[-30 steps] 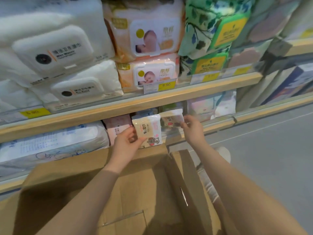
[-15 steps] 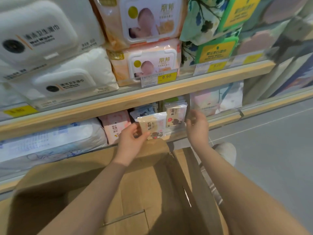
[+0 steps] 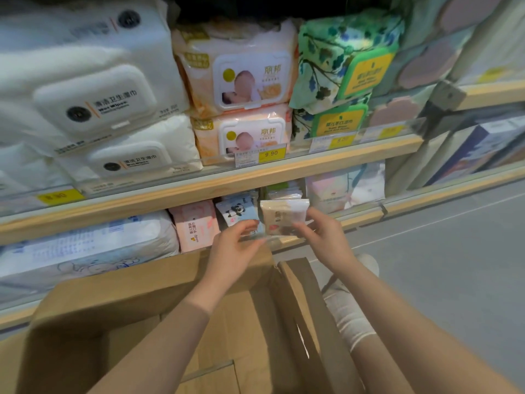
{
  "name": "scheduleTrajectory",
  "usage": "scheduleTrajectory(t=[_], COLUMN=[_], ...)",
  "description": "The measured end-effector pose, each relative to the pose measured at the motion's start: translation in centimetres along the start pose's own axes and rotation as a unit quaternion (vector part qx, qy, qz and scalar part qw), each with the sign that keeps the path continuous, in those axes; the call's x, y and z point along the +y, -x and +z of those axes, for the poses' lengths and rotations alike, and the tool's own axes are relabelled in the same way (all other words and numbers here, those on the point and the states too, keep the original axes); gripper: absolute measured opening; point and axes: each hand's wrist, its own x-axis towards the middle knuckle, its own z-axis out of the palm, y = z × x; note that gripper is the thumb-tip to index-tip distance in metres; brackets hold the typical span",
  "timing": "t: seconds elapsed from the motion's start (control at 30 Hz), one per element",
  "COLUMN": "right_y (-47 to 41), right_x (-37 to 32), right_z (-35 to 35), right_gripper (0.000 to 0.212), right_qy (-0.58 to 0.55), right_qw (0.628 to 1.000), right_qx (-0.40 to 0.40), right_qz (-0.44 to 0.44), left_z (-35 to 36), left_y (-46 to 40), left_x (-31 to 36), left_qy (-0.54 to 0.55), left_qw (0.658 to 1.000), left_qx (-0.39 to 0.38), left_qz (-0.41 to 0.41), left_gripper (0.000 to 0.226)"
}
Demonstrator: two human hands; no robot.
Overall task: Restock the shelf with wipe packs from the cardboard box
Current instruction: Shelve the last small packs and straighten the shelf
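A small beige wipe pack [image 3: 279, 218] stands at the front of the lower shelf [image 3: 366, 216], its barcode side toward me. My right hand [image 3: 326, 240] grips its right edge with curled fingers. My left hand [image 3: 235, 247] pinches its lower left corner, just in front of a blue panda pack [image 3: 237, 213]. More small packs [image 3: 284, 191] stand in a row behind the beige one. The open cardboard box [image 3: 176, 317] sits below my arms, and the part of its inside that I see holds no packs.
Large white [image 3: 93, 100], peach baby [image 3: 241, 81] and green floral [image 3: 341, 64] wipe packs fill the upper shelf, with a 9.90 price tag [image 3: 270, 155] on its rail. A pink pack [image 3: 196, 226] and a big white bundle [image 3: 85, 245] sit lower left. Grey floor lies right, by my white sock [image 3: 349, 317].
The beige pack has moved right from in front of the pink pack to the row of small packs. My right hand came off that row and now grips the pack too.
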Motion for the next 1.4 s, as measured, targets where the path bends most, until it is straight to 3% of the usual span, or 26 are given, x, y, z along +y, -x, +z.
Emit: scheduleTrajectory(t=[0.03, 0.13, 0.27, 0.37, 0.57, 0.77, 0.87, 0.97, 1.17, 1.4], right_y=[-0.2, -1.8, -4.2, -5.2, -5.8, -5.3, -6.0, -5.6, -3.5, -4.4], right_x=[0.3, 1.8, 3.4, 5.0, 5.9, 5.8, 6.5, 7.1, 7.4, 8.2], right_z=[-0.2, -0.1, 1.3, 3.0, 5.4, 5.7, 6.3, 6.5, 5.1, 4.7], right_gripper=[0.018, 0.013, 0.019, 0.021, 0.021, 0.02, 0.017, 0.018, 0.026, 0.026], right_qy=[0.007, 0.024, 0.045, 0.073, 0.114, 0.085, 0.164, 0.186, 0.088, 0.114], right_qw=[1.0, 0.998, 0.996, 0.992, 0.97, 0.964, 0.954, 0.946, 0.979, 0.985], right_qx=[0.013, 0.039, 0.049, 0.06, 0.153, 0.184, 0.179, 0.178, 0.148, 0.11], right_qz=[0.011, 0.046, 0.06, 0.087, 0.148, 0.173, 0.178, 0.198, 0.11, 0.075], left_z=[-0.4, -1.0, -0.4, -0.2, -0.1, 0.0, -0.1, 0.0, 3.8, 9.1], left_y=[0.2, 1.0, 1.3, 0.9, 0.6, 0.6, 0.6, 0.3, -3.0, -7.4], left_x=[-1.3, -4.7, -6.4, -6.8, -6.6, -6.5, -6.2, -5.2, -2.3, -0.5], left_qy=[-0.092, -0.307, -0.358, -0.36, -0.381, -0.38, -0.378, -0.341, -0.185, -0.161], left_qw=[0.995, 0.939, 0.919, 0.919, 0.909, 0.909, 0.911, 0.924, 0.962, 0.982], left_qx=[-0.023, -0.142, -0.147, -0.146, -0.156, -0.161, -0.158, -0.169, -0.2, -0.039], left_qz=[0.023, 0.064, 0.071, 0.071, 0.065, 0.056, 0.051, 0.033, -0.024, -0.086], left_gripper=[0.04, 0.058, 0.067, 0.063, 0.061, 0.065, 0.067, 0.07, 0.069, 0.049])
